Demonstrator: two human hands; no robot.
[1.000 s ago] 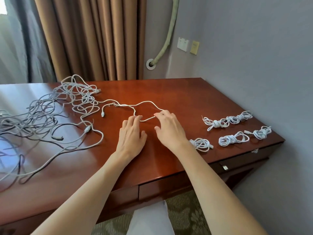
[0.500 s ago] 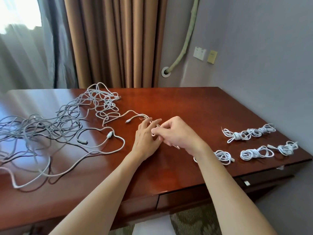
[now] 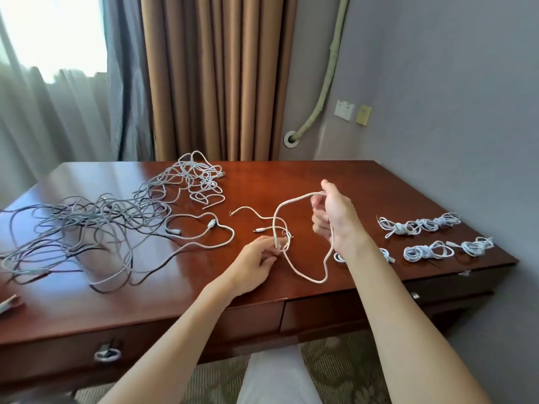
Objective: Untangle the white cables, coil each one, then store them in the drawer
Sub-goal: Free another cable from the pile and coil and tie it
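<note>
Left hand (image 3: 258, 258) low over the desk (image 3: 320, 182), fingertips pinching the gathered turns of a white cable (image 3: 303, 275) near its plug end. Right hand (image 3: 334, 220) raised above the wood, fingers curled round the same cable, which arcs up from the left hand into the right fist and then drops in a long loop hanging toward the desk's front edge. Step in hand, as I read it: coiling one freed cable, the first turns just started. Next move looks to call for laying that hanging loop onto the left hand's bundle without letting the pinch slip. Big tangle (image 3: 96, 223) of cables sprawls on the left half, unsorted. Finished coils (image 3: 420, 224) lie in rows to the right, one partly behind the right wrist. Drawers (image 3: 335, 313) below the front edge are closed; nothing stored there that I can see.
</note>
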